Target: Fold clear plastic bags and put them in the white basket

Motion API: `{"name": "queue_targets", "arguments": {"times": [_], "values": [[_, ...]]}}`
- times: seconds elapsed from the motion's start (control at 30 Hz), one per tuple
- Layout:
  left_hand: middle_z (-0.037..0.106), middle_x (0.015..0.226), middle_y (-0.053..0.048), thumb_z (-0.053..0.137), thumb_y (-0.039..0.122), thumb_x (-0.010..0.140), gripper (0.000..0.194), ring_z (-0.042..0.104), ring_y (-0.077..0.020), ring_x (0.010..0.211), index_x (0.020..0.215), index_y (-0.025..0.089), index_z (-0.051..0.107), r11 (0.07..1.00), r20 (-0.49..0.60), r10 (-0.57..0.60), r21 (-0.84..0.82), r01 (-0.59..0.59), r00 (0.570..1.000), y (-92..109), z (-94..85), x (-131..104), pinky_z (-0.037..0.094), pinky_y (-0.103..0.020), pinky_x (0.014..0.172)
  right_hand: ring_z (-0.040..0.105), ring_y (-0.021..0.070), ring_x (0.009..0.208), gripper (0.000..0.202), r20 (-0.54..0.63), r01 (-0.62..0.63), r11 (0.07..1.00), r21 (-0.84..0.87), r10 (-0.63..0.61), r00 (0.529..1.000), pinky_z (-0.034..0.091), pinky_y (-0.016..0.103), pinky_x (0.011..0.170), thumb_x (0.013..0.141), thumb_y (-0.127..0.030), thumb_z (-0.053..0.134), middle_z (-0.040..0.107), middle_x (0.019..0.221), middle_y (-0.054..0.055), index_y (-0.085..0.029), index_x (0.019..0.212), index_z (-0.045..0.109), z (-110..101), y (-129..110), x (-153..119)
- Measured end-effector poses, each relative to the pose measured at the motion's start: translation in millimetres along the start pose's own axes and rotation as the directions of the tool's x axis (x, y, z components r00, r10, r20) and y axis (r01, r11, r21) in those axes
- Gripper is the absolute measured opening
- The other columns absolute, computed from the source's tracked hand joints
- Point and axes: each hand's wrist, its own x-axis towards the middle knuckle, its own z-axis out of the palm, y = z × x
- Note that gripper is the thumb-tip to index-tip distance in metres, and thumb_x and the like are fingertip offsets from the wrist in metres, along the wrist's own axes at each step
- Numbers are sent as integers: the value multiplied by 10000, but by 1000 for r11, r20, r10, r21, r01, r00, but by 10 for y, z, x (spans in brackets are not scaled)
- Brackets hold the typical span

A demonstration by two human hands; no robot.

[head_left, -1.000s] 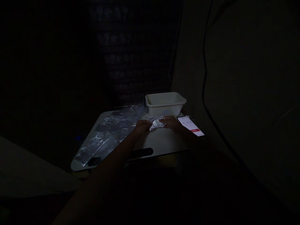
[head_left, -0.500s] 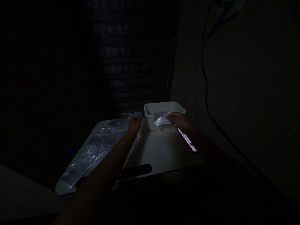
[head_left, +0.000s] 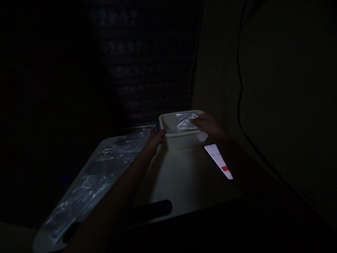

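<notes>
In the head view, with the white tub (head_left: 181, 141) as the clock's centre, the right hand (head_left: 206, 123) pinches a shiny clear packet (head_left: 184, 121) at its opening, covering the rim towards 3 o'clock. The left hand (head_left: 157, 137) is at the tub's 8 o'clock corner (whether it grips, I cannot tell). Crinkled plastic (head_left: 97, 179) spreads over the table (head_left: 179, 179) towards 8 o'clock, partly hidden by the left forearm (head_left: 118, 193). A lit phone (head_left: 219, 162) lies nearby at 4; a dark cable (head_left: 239, 91) hangs at 2, a thin cord (head_left: 193, 96) near 1.
</notes>
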Motion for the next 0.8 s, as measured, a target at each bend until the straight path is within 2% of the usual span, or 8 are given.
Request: {"name": "queue_targets", "arguments": {"times": [0.13, 0.23, 0.5, 0.67, 0.8], "values": [[519, 828, -39, 498, 218, 577, 421, 504, -116, 610, 982, 186, 385, 997, 101, 78, -6, -78, 992, 5, -24, -157, 404, -241, 513, 320, 38, 379, 249, -4, -63, 996, -57, 63, 998, 235, 195, 391, 571, -318, 541, 375, 397, -60, -149, 435, 418, -27, -35, -86], [517, 815, -43, 502, 167, 552, 463, 509, -119, 592, 998, 172, 378, 997, 156, 74, -25, -71, 985, -9, -45, -251, 416, -243, 496, 316, 40, 367, 250, 8, -110, 990, -91, 112, 994, 226, 196, 384, 559, -317, 543, 374, 379, -61, -152, 426, 411, -23, -4, -140], [499, 836, -48, 493, 107, 533, 540, 525, -134, 597, 1040, 167, 318, 995, 174, 47, -96, -31, 984, -47, -64, -312, 441, -247, 478, 297, 34, 358, 284, 214, -88, 996, 10, 83, 973, 222, 195, 391, 525, -341, 549, 344, 344, -73, -154, 385, 387, 142, 104, -175], [497, 813, -40, 500, 109, 526, 532, 530, -142, 601, 1025, 172, 326, 995, 173, 38, -98, -21, 984, -54, -59, -308, 445, -253, 479, 345, 46, 384, 236, 240, -65, 986, -155, 102, 966, 261, 190, 407, 521, -262, 550, 369, 361, -62, -149, 375, 403, 236, 89, -153], [500, 810, -38, 511, 111, 515, 518, 530, -139, 601, 1000, 168, 337, 995, 162, 33, -100, -17, 986, -51, -56, -309, 447, -251, 486, 429, 79, 448, 155, 227, -20, 926, -376, 113, 967, 296, 192, 428, 527, -228, 548, 446, 428, -29, -138, 431, 466, 299, 124, -121]]}}
